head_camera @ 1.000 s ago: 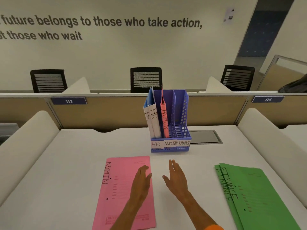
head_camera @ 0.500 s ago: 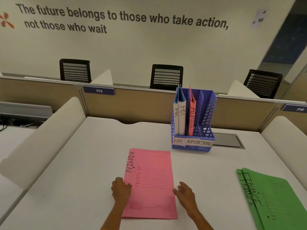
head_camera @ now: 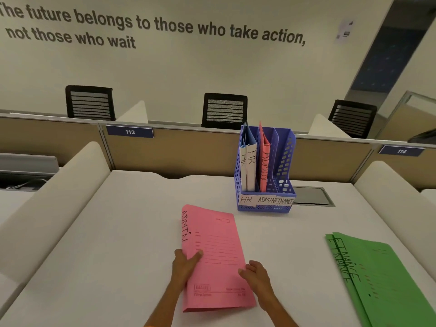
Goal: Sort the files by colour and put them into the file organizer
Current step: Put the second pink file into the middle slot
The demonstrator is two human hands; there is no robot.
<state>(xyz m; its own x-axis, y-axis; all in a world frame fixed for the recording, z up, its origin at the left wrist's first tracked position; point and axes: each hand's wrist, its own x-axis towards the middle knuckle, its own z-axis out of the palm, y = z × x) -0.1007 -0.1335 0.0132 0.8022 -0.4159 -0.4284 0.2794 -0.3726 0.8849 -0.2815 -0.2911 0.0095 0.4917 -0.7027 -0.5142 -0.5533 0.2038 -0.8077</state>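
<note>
A blue file organizer (head_camera: pixel 286 161) stands upright on the white tabletop (head_camera: pixel 118 232). Its front carries three labels: HR, ADMIN and FINANCE. Two pale files (head_camera: pixel 249 166) marked HR stand in the organizer's left slot. One standing pink file (head_camera: pixel 264 166) is in the middle slot, behind the ADMIN label.

In front of the organizer, on the person's side and a little left of it, is a pink file (head_camera: pixel 217 256) with ADMIN handwritten along its left edge. Both of the person's hands are on it. The left grip (head_camera: pixel 184 267) is closed on the file's left edge, with the thumb pressed flat on the cover and the fingers out of sight beneath. The right grip (head_camera: pixel 257 277) has its fingers curled against the file's right edge. The file's near end appears slightly lifted off the tabletop.

In front of the organizer and well to its right, two green files (head_camera: pixel 387 279) marked FINANCE lie flat and overlapping, well apart from both hands.
</note>
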